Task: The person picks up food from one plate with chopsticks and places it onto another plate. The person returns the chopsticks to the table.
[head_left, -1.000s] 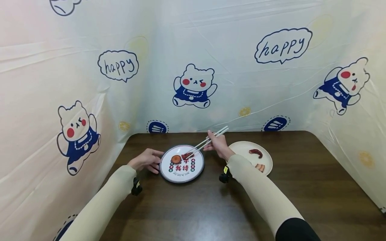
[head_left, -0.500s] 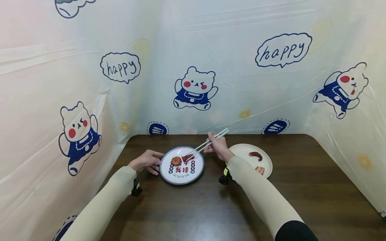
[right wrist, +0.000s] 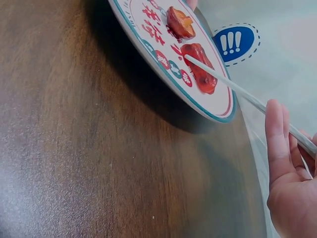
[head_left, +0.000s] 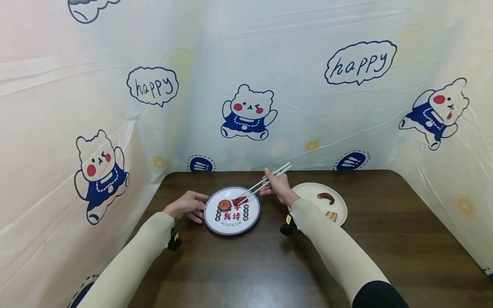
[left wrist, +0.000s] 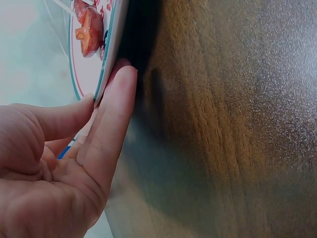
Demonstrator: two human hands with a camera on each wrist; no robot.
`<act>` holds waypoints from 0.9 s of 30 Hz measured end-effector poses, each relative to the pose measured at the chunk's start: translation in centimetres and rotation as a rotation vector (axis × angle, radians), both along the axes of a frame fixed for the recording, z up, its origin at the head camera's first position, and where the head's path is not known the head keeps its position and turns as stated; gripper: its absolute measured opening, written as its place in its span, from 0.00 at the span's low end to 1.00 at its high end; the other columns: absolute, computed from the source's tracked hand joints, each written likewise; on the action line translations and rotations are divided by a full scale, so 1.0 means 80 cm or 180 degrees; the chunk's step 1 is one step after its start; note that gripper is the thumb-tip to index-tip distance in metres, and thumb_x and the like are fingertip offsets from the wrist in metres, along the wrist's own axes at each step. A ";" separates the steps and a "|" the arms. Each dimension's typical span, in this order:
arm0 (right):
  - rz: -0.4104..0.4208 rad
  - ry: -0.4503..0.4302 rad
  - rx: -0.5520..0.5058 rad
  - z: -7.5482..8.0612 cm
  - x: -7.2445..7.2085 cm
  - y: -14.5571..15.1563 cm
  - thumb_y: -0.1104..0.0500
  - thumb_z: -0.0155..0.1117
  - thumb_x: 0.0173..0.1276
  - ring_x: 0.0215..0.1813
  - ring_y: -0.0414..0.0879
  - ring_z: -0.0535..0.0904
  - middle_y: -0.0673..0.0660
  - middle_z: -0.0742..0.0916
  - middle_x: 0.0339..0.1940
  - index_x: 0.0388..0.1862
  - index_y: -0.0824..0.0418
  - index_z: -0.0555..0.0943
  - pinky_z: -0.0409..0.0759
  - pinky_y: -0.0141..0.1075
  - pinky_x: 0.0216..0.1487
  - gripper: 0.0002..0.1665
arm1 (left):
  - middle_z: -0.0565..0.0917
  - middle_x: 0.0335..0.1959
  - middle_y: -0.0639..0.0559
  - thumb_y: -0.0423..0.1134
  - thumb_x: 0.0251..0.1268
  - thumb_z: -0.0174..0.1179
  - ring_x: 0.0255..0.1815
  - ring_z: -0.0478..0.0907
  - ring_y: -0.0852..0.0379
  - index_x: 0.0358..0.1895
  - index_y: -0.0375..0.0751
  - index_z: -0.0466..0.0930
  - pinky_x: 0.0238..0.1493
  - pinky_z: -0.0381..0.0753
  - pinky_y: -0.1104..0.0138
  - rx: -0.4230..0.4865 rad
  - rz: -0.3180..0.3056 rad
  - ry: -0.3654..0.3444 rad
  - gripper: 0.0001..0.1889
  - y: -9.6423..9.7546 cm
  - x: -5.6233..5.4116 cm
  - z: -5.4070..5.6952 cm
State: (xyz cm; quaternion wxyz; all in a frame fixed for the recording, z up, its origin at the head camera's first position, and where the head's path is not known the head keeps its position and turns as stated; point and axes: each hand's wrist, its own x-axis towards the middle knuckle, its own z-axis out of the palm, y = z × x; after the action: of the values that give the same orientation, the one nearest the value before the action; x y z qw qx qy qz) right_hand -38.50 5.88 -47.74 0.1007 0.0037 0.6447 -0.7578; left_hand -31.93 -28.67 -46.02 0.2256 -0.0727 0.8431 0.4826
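Observation:
My left hand (head_left: 187, 206) pinches the rim of a round printed plate (head_left: 209, 214), thumb on top and fingers underneath, as the left wrist view shows. On this plate lie a round orange-brown food piece (right wrist: 181, 24) and, beside it, a glossy red food piece (right wrist: 199, 69). A pair of pale chopsticks (head_left: 254, 188) is held in my right hand (head_left: 280, 187), over the plate's right side. Their tips reach the red piece; in the right wrist view one chopstick crosses its surface.
A cream plate (head_left: 306, 189) stands to the right, partly hidden by my right forearm. It bears a curved dark red piece (head_left: 326, 197) and a pale pinkish piece (head_left: 331, 216). Behind the brown wooden table (head_left: 239, 269) hangs a printed curtain (head_left: 185, 115).
The head view has shifted slightly. Both hands, the chopsticks and the food pieces stay in nearly the same places.

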 end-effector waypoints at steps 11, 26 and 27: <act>0.0132 0.0157 0.0176 0.018 0.006 0.004 0.45 0.56 0.84 0.25 0.48 0.88 0.77 0.84 0.46 0.55 0.71 0.79 0.93 0.46 0.37 0.28 | 0.82 0.43 0.35 0.27 0.77 0.56 0.32 0.85 0.47 0.79 0.30 0.65 0.39 0.93 0.55 0.0005 0.0000 0.0016 0.29 0.003 0.004 0.001; -0.0026 0.0334 -0.0008 0.041 0.005 0.015 0.48 0.56 0.85 0.22 0.49 0.87 0.69 0.84 0.32 0.44 0.69 0.81 0.93 0.47 0.34 0.23 | 0.83 0.39 0.36 0.26 0.77 0.56 0.29 0.85 0.50 0.78 0.28 0.65 0.37 0.93 0.55 0.0085 0.0018 0.0030 0.29 0.002 0.003 0.000; -0.0034 0.0326 -0.0040 0.041 0.005 0.016 0.48 0.57 0.85 0.22 0.49 0.86 0.70 0.85 0.32 0.44 0.69 0.81 0.92 0.47 0.34 0.23 | 0.84 0.38 0.37 0.26 0.77 0.56 0.28 0.85 0.50 0.78 0.28 0.65 0.37 0.93 0.55 0.0092 0.0003 0.0032 0.29 0.001 0.004 -0.002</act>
State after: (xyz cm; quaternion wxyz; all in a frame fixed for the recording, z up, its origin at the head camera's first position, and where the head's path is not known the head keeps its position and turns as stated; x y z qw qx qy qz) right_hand -38.11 7.16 -44.45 0.0635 -0.0323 0.6443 -0.7615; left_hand -31.62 -28.58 -46.18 0.2221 -0.0674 0.8372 0.4952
